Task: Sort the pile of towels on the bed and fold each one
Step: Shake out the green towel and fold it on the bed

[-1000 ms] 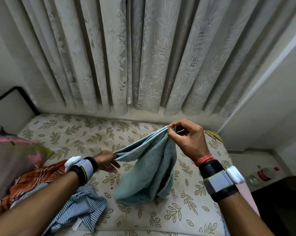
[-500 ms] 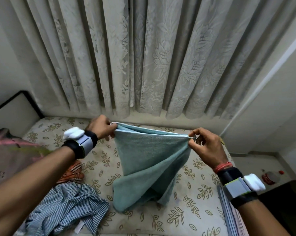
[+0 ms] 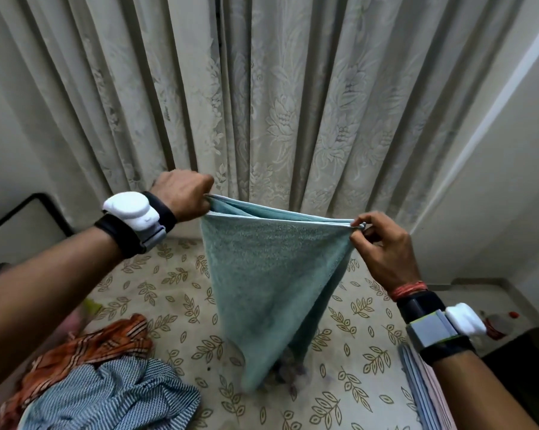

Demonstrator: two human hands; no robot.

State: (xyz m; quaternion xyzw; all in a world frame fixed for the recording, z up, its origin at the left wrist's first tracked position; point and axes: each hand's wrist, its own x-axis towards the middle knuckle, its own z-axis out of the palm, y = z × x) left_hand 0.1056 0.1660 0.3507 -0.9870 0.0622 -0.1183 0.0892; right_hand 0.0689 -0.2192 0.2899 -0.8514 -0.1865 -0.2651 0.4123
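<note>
Where towel (image 3: 271,274) hangs: over leaf-print bed (image 3: 175,274), curtain (image 3: 262,103) far.
Near left: striped cloth (image 3: 106,395), orange cloth (image 3: 85,349).
Left hand (image 3: 183,193), right hand (image 3: 383,246): gripping top corners.

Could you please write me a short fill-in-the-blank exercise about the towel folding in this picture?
The left hand and right hand hold a soft teal terry towel by its ____ edge.
A crumpled blue-and-white striped cloth lies beside an ____ patterned cloth.
A red thread bracelet circles the ____ wrist.
Missing words: top, orange, right.
</note>
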